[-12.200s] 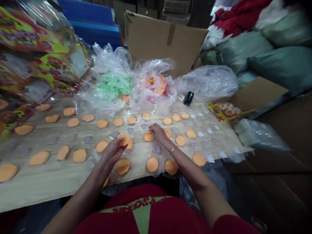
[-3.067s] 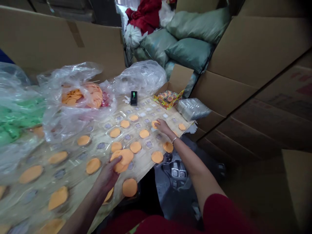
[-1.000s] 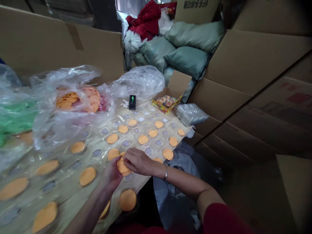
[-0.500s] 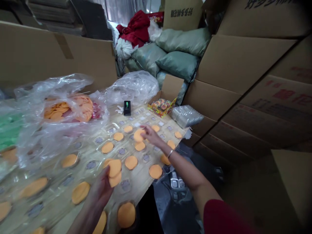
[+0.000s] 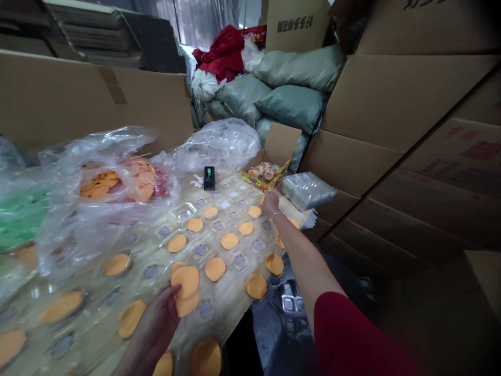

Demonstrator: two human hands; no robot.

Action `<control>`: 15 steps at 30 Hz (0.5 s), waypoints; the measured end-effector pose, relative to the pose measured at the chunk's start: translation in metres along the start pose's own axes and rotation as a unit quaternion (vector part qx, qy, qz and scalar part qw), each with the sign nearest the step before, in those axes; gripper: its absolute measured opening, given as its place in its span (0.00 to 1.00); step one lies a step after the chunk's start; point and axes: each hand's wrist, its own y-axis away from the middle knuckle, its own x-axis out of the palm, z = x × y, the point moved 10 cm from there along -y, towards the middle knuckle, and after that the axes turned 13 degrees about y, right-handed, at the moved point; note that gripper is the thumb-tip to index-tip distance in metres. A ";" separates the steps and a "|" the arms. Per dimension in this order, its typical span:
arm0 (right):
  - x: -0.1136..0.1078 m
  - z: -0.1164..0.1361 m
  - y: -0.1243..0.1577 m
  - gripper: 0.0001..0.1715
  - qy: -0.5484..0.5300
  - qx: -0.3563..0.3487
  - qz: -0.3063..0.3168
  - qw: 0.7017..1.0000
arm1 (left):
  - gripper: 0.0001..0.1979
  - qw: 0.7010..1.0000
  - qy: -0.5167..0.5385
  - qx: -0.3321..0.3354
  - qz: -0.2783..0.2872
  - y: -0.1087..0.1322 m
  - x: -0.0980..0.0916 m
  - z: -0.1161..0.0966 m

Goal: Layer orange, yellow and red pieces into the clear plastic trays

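My left hand (image 5: 162, 312) is closed on a few thin orange discs (image 5: 185, 283), fanned out and overlapping, above the near part of the table. My right hand (image 5: 271, 202) reaches to the far right of the table, fingers pinched. A sliver of an orange disc (image 5: 262, 199) shows at its fingertips; the rest is hidden. Below and around both hands lie clear plastic trays (image 5: 183, 211) with shallow wells. Single orange discs, such as one disc (image 5: 215, 269) between the hands, lie over some wells; other wells show greyish pieces (image 5: 239, 260).
An open plastic bag (image 5: 58, 224) of orange discs lies left. At the back are a black tool (image 5: 209, 178) with a green part and an open box (image 5: 264, 175) of wrapped items. Stacked clear trays (image 5: 307, 189) stand right; cartons (image 5: 407, 99) and sacks (image 5: 293, 107) rise behind.
My right hand has moved away and to the right, toward the open box. An orange disc now shows plainly where that hand was. My left hand stays nearly in place with its discs.
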 end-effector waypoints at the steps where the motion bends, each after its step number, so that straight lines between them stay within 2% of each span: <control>1: -0.003 0.009 0.004 0.19 0.003 -0.014 -0.006 1.000 | 0.11 1.000 -0.005 0.008 0.013 0.001 0.004 -0.001; 3: -0.006 0.043 0.022 0.17 -0.018 -0.078 -0.003 0.997 | 0.10 0.999 -0.001 0.017 0.034 0.002 0.015 0.000; 5: -0.003 0.095 0.062 0.13 -0.095 -0.195 0.048 0.975 | 0.11 0.998 0.008 0.028 0.062 0.000 0.029 -0.001; 6: -0.001 0.123 0.091 0.14 -0.151 -0.262 0.096 0.948 | 0.12 0.997 0.010 0.032 0.073 -0.002 0.036 -0.001; 8: 0.000 0.172 0.164 0.17 -0.264 -0.379 0.223 0.858 | 0.15 0.995 0.007 0.037 0.095 -0.006 0.049 0.000; 9: 0.001 0.188 0.197 0.19 -0.297 -0.411 0.275 0.817 | 0.17 0.994 0.003 0.040 0.103 -0.008 0.054 0.000; 11: 0.005 0.206 0.237 0.19 -0.324 -0.434 0.337 0.770 | 0.20 0.993 -0.003 0.050 0.105 -0.009 0.057 -0.002; 12: 0.010 0.209 0.240 0.19 -0.331 -0.427 0.350 0.765 | 0.22 0.994 -0.008 0.050 0.099 -0.009 0.055 -0.002; 13: 0.016 0.208 0.229 0.17 -0.337 -0.406 0.347 0.775 | 0.24 0.995 -0.013 0.046 0.088 -0.009 0.051 -0.003; 15: 0.028 0.191 0.169 0.13 -0.323 -0.315 0.289 0.844 | 0.30 0.997 -0.028 0.037 0.060 -0.010 0.036 -0.006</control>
